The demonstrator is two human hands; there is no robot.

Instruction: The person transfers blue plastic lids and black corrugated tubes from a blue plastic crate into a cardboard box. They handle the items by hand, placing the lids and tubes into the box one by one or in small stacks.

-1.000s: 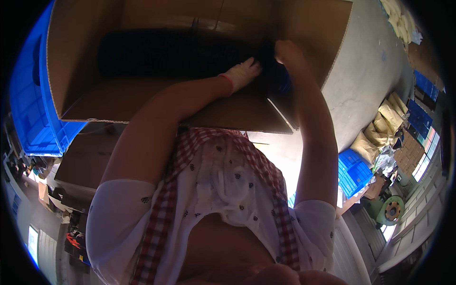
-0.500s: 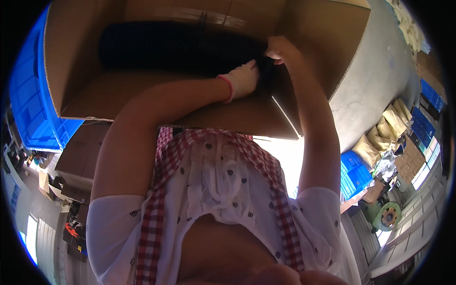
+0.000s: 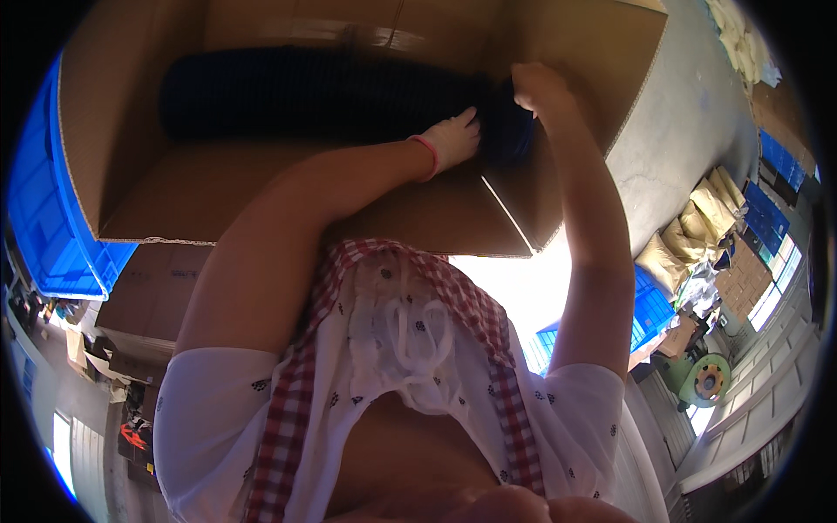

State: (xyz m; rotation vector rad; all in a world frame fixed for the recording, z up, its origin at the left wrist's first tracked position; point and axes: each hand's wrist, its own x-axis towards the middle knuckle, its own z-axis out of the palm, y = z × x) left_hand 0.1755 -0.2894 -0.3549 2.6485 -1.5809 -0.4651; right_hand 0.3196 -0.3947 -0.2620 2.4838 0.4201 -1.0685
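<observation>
A: Step in hand, as we judge it: seating the dark ribbed roll (image 3: 314, 91) in the open cardboard box (image 3: 261, 196). Our left hand (image 3: 453, 139), white-gloved, lies flat on its end, fingers together.

B: Our bare right hand (image 3: 536, 87) curls over that end; fingertips hidden. Next we need a level push along the matte box floor.

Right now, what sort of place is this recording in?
Probably a warehouse or workshop floor. An open cardboard box holds a dark ribbed roll, blue crates stand beside it, and filled sacks are piled by the wall.
</observation>
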